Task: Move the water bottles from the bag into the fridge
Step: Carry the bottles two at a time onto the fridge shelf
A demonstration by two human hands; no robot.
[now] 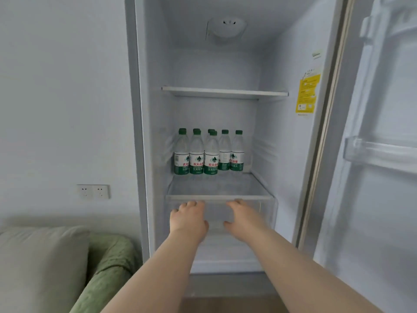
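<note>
Head view: the fridge (282, 64) stands open, its door (383, 109) swung out at 3 o'clock. The water bottles (211, 154) are upright in a tight cluster at the back of the lower shelf (220, 196), near the middle of the view. They have green caps and green-and-white labels, and some stand behind others. The upper shelf (224, 92) lies toward 12 o'clock from them.

Both bare arms reach in from 6 o'clock. The left hand (188, 216) and the right hand (242, 216) sit side by side, apart from each other, against the front of the clear drawer (268, 213) just under the lower shelf. Their fingers are bent toward the drawer's top edge and the fingertips are hidden there, so whether either hand grips the drawer cannot be told.

A yellow sticker (308, 93) is on the inner wall at 2 o'clock. A wall socket (93, 191) is at 9 o'clock, and a grey cushion (40, 267) and a green blanket (108, 263) are at 8 o'clock.
</note>
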